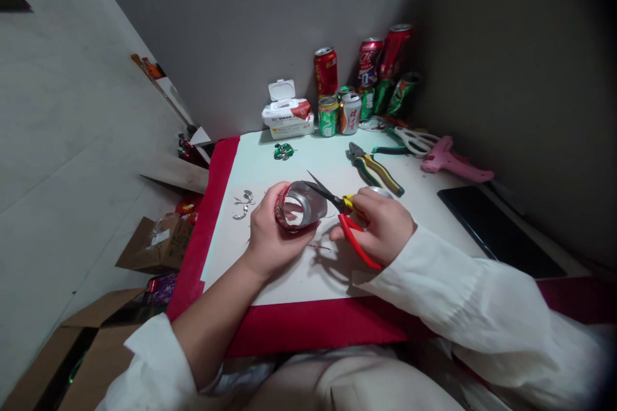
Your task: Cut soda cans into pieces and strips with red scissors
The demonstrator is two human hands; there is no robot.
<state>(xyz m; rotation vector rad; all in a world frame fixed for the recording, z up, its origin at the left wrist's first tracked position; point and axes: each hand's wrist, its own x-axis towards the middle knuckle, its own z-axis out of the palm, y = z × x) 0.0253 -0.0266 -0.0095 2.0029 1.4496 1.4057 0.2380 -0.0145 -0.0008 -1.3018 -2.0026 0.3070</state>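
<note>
My left hand (pixel 267 234) is wrapped round a cut red drink can (pixel 315 201), whose open end and bare silver inside face me. In my right hand (pixel 383 225) is a pair of scissors (pixel 332 198) with black blades and red and yellow handles. The blades are spread apart at the can's rim; I cannot tell whether they touch the metal. Below the hands, a thin red strip (pixel 319 246) lies on the white board. Silver metal scraps (pixel 243 204) lie left of my left hand. Part of a silvery round thing (pixel 380 192) shows behind my right hand.
Pliers (pixel 378 173), a pink glue gun (pixel 456 162) and a black tablet-like slab (pixel 496 231) lie to the right. Several cans (pixel 350 113) and a wipes pack (pixel 288 119) stand at the back. Green pieces (pixel 283 151) form a small pile. Cardboard boxes (pixel 157 247) sit left of the table.
</note>
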